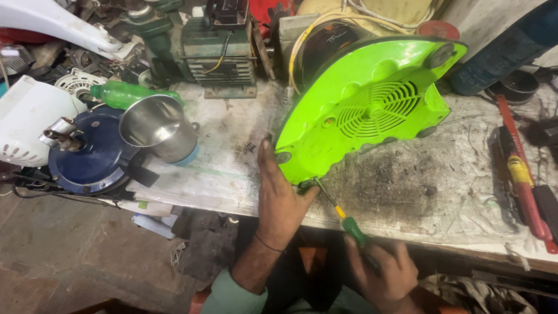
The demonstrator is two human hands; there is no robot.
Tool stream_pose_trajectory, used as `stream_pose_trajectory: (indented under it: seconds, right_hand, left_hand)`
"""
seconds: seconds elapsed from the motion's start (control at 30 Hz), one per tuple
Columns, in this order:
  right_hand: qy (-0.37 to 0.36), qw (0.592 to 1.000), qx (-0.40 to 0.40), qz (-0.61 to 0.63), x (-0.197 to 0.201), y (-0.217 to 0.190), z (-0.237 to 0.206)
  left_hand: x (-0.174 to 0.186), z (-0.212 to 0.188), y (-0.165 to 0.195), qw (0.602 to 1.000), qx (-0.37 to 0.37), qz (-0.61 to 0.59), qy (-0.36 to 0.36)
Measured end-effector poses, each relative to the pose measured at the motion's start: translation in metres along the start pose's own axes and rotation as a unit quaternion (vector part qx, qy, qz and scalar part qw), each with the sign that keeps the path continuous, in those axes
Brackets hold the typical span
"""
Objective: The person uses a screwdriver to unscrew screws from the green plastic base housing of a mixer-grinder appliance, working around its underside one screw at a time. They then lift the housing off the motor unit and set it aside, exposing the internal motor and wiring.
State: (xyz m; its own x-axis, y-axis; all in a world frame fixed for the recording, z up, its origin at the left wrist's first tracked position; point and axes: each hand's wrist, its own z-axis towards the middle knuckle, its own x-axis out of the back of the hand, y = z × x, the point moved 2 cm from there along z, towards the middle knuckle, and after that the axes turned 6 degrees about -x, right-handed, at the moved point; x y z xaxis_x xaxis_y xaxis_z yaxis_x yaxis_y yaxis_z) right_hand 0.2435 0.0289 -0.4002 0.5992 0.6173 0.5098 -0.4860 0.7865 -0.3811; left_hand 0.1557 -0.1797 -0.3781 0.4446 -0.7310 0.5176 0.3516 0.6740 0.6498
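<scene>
A bright green plastic appliance base (372,107) (vented, tipped up on its edge) is steadied on the surface (232,168) by the left hand (280,197), whose fingers are pressed flat against its lower corner. A green-and-yellow-handled screwdriver (343,216) is gripped in the closed right hand (383,270), its tip set at the base's bottom edge. A steel cup (158,128) lies to the left, well apart.

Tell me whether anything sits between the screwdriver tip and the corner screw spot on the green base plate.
Nothing visible does. The right hand holds the screwdriver, whose shaft runs clear to the lower corner of the green base plate. The left hand braces that plate's edge beside the tip, not across it.
</scene>
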Motion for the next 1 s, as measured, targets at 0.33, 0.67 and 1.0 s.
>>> stream_pose_trajectory:
  seconds: [0.33,0.67,1.0]
  right_hand:
    - [-0.226,0.964,-0.132,-0.054,0.020,-0.022,0.015]
    - [-0.259,0.948,-0.145,-0.112,0.023,-0.027,0.019]
    - [-0.206,0.966,-0.144,-0.065,0.024,-0.022,0.009]
  left_hand:
    - [-0.005,-0.006,0.004,1.000,0.016,-0.006,0.007]
    - [-0.007,-0.006,0.013,1.000,0.006,-0.003,0.014]
    - [-0.014,-0.004,0.016,1.000,0.010,-0.006,0.019]
